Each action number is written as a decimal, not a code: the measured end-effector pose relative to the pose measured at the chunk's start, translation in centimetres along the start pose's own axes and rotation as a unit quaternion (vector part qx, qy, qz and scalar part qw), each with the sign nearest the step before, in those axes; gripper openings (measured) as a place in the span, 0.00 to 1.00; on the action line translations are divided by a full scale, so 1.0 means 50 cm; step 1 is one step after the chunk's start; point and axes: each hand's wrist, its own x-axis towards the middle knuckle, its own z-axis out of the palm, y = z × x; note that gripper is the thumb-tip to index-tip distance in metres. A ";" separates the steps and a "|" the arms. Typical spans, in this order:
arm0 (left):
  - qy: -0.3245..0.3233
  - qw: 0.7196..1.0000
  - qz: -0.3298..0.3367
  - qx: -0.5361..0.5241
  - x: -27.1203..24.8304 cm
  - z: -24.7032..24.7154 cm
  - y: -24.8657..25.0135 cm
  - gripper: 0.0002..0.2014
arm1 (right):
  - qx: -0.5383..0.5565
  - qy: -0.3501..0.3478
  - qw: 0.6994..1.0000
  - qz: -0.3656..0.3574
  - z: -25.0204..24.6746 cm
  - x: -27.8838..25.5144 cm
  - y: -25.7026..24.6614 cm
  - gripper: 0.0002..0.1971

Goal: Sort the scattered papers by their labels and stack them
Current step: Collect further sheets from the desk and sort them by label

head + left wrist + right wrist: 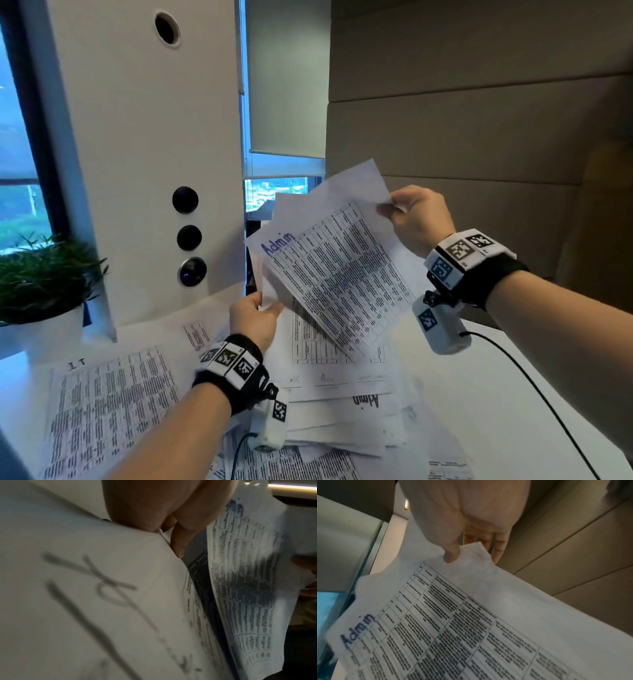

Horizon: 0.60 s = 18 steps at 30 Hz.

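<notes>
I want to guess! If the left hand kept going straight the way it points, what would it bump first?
Probably the white pillar. The left hand points up and away, gripping a sheet; how far behind the pillar stands is unclear.

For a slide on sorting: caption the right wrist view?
Right hand pinching the corner of a white printed sheet labelled "Admin" in blue ink.

A green potted plant [44,274] in a white pot stands at the left, on the white worktop [496,394] near the window [17,171]. Behind it rises a white column [137,137] with three round dark buttons [189,237] one above another and a round hole [167,28] higher up. A roller blind [287,85] hangs half down. Beige wall panels [479,102] fill the right. A black cable [534,387] lies across the worktop.
</notes>
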 end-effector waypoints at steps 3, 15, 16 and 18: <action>0.008 1.000 -0.023 -0.003 -0.009 -0.004 -0.012 0.15 | 0.024 0.061 0.997 0.037 -0.013 0.001 0.013 0.07; -0.004 0.997 -0.077 -0.003 -0.022 -0.022 -0.017 0.13 | 0.053 -0.154 0.965 0.205 0.095 -0.099 0.100 0.10; -0.007 0.996 -0.088 -0.012 -0.021 -0.022 -0.023 0.14 | 0.050 -0.161 0.959 0.227 0.122 -0.116 0.114 0.11; -0.017 0.993 -0.104 -0.043 -0.016 -0.022 -0.036 0.12 | 0.056 -0.174 0.948 0.260 0.174 -0.150 0.137 0.11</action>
